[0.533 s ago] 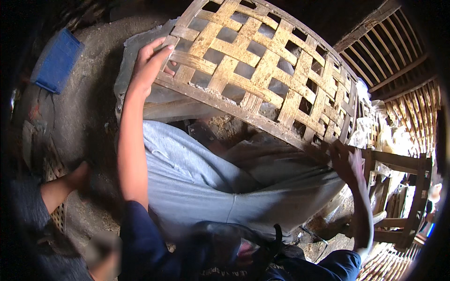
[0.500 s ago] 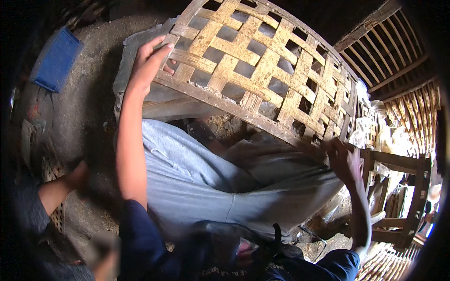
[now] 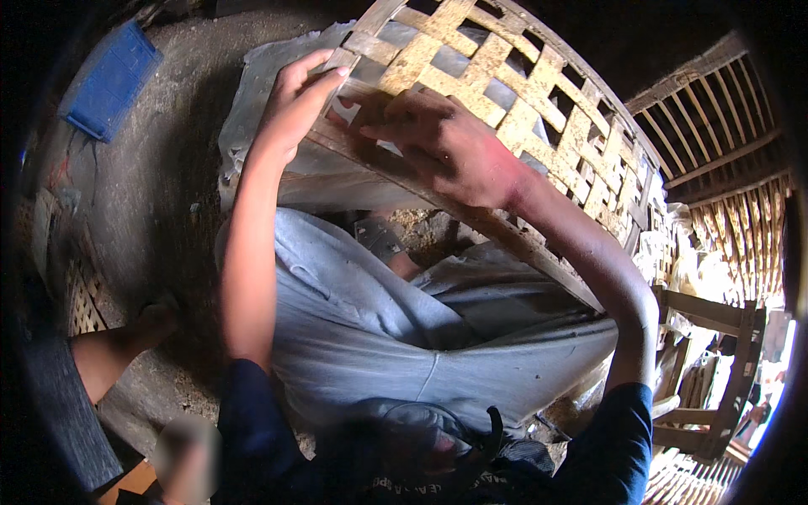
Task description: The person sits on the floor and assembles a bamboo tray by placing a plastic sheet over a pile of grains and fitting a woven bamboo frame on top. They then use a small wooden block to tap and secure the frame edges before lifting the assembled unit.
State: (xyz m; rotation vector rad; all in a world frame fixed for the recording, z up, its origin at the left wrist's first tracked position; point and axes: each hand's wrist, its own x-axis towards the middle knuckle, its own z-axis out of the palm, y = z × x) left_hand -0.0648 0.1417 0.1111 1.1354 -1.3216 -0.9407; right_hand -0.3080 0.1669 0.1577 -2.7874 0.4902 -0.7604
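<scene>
A woven bamboo tray (image 3: 480, 84) with a wooden edge strip stands tilted over my lap, its open lattice facing me. At its left corner my left hand (image 3: 290, 105) is closed round the frame, thumb on the near side. My right hand (image 3: 454, 151) lies across the lattice close to that same corner. Its fingers are bent together near the edge strip, in shadow; what they hold, if anything, is hidden. Grey cloth (image 3: 362, 337) covers my legs below the tray.
Behind the tray lies a grey sheet (image 3: 252, 118). A blue crate (image 3: 109, 80) stands on the floor at far left. Another person's leg (image 3: 109, 358) is at lower left. To the right are a wooden frame (image 3: 732, 370) and a slatted wall (image 3: 741, 236).
My right hand has left the tray's right end and moved left across the lattice toward my left hand. The tray has shifted slightly right and up in view, still held by my left hand.
</scene>
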